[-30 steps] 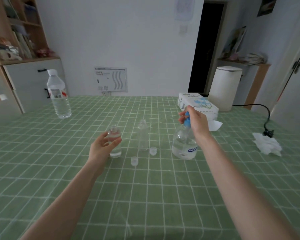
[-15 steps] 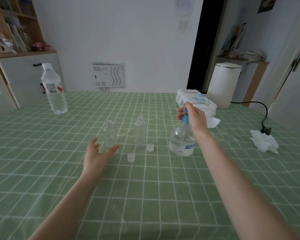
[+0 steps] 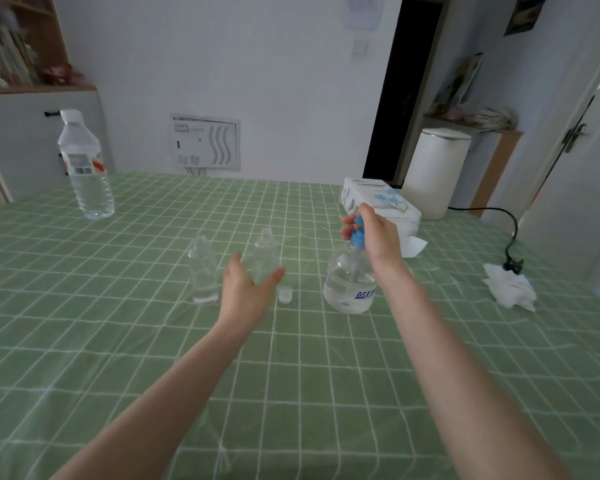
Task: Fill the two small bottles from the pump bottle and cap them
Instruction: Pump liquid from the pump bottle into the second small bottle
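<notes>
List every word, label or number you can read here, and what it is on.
Pump bottle: blue characters, too blurred to read.
Tissue box: small print along the top, blurred.
Water bottle: label unreadable.
Wall panel: markings unreadable.
No text reads clearly.

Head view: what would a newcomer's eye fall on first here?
Over the green checked cloth, the right hand grips the blue head of the pump bottle, right of centre. The open left hand hovers near two clear small bottles at the centre, a loose cap beside them. A tall water bottle stands far left.
</notes>
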{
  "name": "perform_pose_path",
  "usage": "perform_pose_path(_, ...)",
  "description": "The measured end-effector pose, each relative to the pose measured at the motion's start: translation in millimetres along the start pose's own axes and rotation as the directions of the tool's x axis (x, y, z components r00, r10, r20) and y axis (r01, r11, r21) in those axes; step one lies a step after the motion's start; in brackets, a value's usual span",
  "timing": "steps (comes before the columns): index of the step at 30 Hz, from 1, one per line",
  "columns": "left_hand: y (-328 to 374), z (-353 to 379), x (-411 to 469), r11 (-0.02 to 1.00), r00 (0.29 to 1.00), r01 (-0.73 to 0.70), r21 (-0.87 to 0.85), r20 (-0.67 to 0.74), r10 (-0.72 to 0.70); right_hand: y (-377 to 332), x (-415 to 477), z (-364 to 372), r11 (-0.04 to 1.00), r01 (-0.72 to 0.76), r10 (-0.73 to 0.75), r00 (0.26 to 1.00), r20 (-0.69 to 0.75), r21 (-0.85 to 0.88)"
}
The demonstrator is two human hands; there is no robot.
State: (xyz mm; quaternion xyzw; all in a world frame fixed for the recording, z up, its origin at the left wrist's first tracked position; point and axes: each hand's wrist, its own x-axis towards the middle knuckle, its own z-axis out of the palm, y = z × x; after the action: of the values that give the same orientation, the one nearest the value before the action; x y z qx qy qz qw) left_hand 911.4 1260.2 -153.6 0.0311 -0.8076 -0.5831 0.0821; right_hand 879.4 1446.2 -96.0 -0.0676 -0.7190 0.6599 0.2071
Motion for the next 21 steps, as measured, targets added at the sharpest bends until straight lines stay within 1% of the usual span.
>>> perform_pose_path(2, 5.0, 9.0, 15.4, 1.000, 0.999, 0.021, 0.020, -0.030, -0.020, -0.7, -0.5, 0.1, 1.000, 0.002, -0.002, 1.000, 0.003, -0.001)
perform_pose_path(6, 1.9, 24.4, 32.6, 0.998, 1.000, 0.019, 0.067, -0.019, -0.018, -0.7, -1.3, -0.5, 1.000, 0.007, -0.007, 1.000, 0.004, -0.001)
perform_pose_path(12, -7.5, 30.2, 44.1, 0.991, 0.999, 0.020, 0.133, -0.046, -0.014, 1.8, 0.0, -0.6, 1.000, 0.013, -0.013, 1.000, 0.000, -0.015)
perform_pose_path(15, -5.6, 27.2, 46.0, 0.990, 0.996, -0.038, 0.137, -0.074, 0.049, 2.5, 1.5, -1.2, 1.000, 0.008, -0.008, 1.000, 0.000, 0.006)
perform_pose_path(21, 6.4, 13.3, 33.2, 0.972, 0.969, -0.227, 0.059, -0.085, 0.232, 3.9, 6.1, -5.3, 0.999, 0.039, -0.039, 0.999, 0.037, -0.009)
